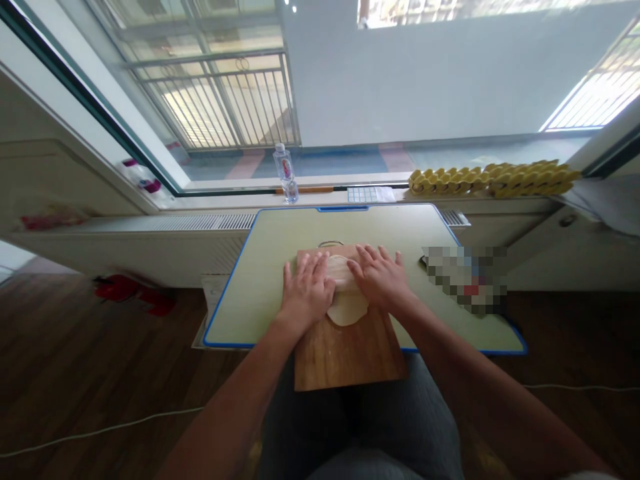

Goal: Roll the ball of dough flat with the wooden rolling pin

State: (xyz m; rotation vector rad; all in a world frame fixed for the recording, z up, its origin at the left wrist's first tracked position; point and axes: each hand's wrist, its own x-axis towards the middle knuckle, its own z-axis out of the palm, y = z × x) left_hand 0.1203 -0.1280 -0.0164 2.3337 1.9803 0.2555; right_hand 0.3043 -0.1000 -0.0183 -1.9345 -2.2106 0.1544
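Left hand (309, 290) and right hand (381, 277) laid flat, fingers spread, at opposite edges of dough (347, 309), dough lying between them, wooden board (350, 357) beneath both, table (250, 287) under board, bottle (286, 175) beyond left hand.

Both bare forearms (245, 393) reach forward and converge — left hand (307, 291) palm down, fingers (309, 268) slightly spread; right hand (383, 277) likewise flat — thumb (355, 271) angled inward.
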